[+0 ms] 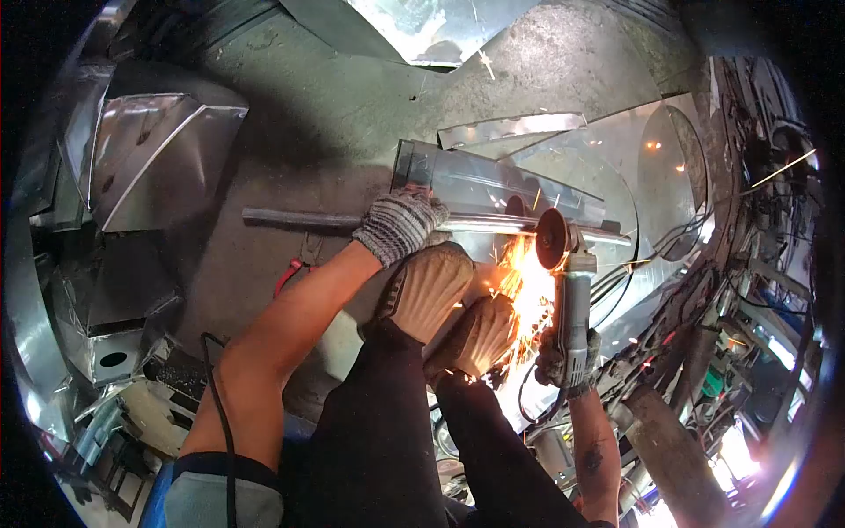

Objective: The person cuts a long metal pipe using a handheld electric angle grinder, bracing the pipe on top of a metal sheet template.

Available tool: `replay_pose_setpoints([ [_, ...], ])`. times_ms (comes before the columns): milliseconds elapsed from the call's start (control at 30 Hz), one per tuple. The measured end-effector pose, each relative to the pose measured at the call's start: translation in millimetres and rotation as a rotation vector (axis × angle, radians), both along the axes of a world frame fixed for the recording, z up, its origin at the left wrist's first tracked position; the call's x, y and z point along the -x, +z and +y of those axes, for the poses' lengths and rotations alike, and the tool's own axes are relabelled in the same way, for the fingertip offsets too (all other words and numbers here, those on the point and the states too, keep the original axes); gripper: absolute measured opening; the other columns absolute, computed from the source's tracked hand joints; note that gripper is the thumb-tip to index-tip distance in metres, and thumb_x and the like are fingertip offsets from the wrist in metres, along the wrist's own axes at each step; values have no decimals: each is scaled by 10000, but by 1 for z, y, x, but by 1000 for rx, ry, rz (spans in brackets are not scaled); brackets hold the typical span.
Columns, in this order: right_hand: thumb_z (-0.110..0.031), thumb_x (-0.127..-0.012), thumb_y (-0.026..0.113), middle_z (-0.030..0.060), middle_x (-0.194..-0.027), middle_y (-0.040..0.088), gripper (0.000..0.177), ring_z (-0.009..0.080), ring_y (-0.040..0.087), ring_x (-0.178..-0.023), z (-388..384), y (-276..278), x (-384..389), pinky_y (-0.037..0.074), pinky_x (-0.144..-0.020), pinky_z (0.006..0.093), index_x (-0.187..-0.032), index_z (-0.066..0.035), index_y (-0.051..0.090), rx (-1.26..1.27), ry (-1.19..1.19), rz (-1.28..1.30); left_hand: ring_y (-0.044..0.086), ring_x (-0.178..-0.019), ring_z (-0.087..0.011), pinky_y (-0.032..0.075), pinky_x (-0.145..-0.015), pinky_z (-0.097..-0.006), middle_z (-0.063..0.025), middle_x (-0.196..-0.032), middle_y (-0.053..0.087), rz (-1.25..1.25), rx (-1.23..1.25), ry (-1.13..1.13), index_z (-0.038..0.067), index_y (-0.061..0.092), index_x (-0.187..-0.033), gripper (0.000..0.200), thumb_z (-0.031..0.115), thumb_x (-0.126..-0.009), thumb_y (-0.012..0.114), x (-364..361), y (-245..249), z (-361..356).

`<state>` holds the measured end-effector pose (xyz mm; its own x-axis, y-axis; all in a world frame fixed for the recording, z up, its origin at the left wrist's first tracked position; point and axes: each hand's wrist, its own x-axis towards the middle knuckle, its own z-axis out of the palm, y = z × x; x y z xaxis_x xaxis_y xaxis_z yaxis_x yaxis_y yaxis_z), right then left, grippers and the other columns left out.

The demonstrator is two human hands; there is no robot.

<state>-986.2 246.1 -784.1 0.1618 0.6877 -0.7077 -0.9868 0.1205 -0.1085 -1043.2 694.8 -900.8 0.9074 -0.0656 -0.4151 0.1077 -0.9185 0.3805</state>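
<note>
My left hand (400,224), in a striped knit glove, is closed around a long metal pipe (304,219) that lies crosswise in front of my feet. In my right hand (568,361), also gloved, is an angle grinder (576,304) with its body pointing away from me. Its round disc (552,238) is at the right part of the pipe, and bright sparks (525,290) spray down toward my right shoe (484,339). My left shoe (429,286) is just below my left hand. The exact contact of disc and pipe is partly hidden.
Flat sheet-metal pieces (493,180) lie just beyond the pipe. Bent metal housings (163,163) stand at the left. Cables and scrap metal crowd the right side. A black cord (220,414) runs over my left arm. Something red (289,275) lies on the floor.
</note>
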Motion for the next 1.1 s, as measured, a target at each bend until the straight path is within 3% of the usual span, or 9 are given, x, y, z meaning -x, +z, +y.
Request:
replay_pose_setpoints([
  [33, -499, -919, 509, 261, -887, 683, 601, 307, 646, -625, 18, 10, -1, 532, -526, 457, -1033, 72, 656, -135, -161, 167, 592, -1313, -390, 503, -1070, -526, -203, -1388, 633, 15, 9, 14, 130, 656, -1262, 561, 584, -938, 598, -1, 8, 1],
  [167, -482, -917, 529, 185, -775, 606, 547, 286, 552, -566, 20, 14, -2, 440, -449, 454, -994, 47, 644, 114, -127, 96, 587, -1322, -384, 500, -1078, -517, -207, -1404, 622, 138, -45, -17, 127, 648, -1281, 566, 578, -944, 596, -11, 47, 4],
  [267, -484, -924, 527, 187, -811, 630, 541, 284, 578, -588, 20, 11, -2, 466, -474, 463, -1019, 35, 646, -77, -121, 128, 582, -1331, -382, 504, -1077, -512, -218, -1431, 605, 37, 53, 14, 119, 645, -1281, 564, 570, -945, 598, -5, 18, 5],
  [367, -828, -777, 650, 85, -817, 597, 933, 287, 566, -647, 11, 3, -4, 448, -560, 450, -1275, -43, 570, -176, 131, -53, 572, -1345, -385, 494, -1091, -507, -230, -1457, 587, 24, 10, 0, 113, 641, -1291, 529, 530, -970, 582, -1, 19, 3],
  [467, -830, -776, 651, 95, -863, 611, 957, 282, 587, -678, 6, -2, 3, 465, -567, 443, -1286, -25, 563, -196, -20, 105, 565, -1355, -388, 479, -1111, -506, -229, -1476, 574, 89, -23, 17, 117, 642, -1298, 499, 500, -987, 567, -7, 32, 2],
  [567, -838, -766, 653, 99, -894, 615, 972, 285, 603, -707, -3, -12, 2, 461, -570, 444, -1295, -27, 564, 214, -27, -143, 552, -1370, -395, 454, -1140, -508, -227, -1492, 562, 71, 32, 14, 120, 643, -1303, 474, 475, -1004, 549, -5, 35, 3],
  [667, -842, -745, 669, 93, -876, 600, 993, 292, 609, -715, -1, -9, 1, 460, -573, 446, -1298, -24, 563, -123, -76, 155, 549, -1376, -391, 444, -1151, -507, -225, -1498, 559, 95, 23, 8, 123, 643, -1303, 474, 477, -1003, 548, -6, 44, 4],
  [800, -842, -740, 671, 72, -819, 562, 982, 289, 581, -674, -14, -25, 2, 453, -570, 454, -1262, -17, 567, -203, -40, 120, 577, -1343, -383, 476, -1116, -508, -218, -1460, 588, 29, -27, -12, 115, 650, -1273, 428, 429, -999, 553, -4, 45, 4],
  [1100, -882, -718, 640, 52, -740, 518, 1006, 264, 524, -598, -15, -19, 2, 428, -536, 436, -1229, -19, 576, -70, 41, 52, 650, -1214, -365, 571, -953, -510, -201, -1290, 657, -39, -5, 0, 96, 658, -1188, 364, 365, -948, 606, 0, 32, 4],
])
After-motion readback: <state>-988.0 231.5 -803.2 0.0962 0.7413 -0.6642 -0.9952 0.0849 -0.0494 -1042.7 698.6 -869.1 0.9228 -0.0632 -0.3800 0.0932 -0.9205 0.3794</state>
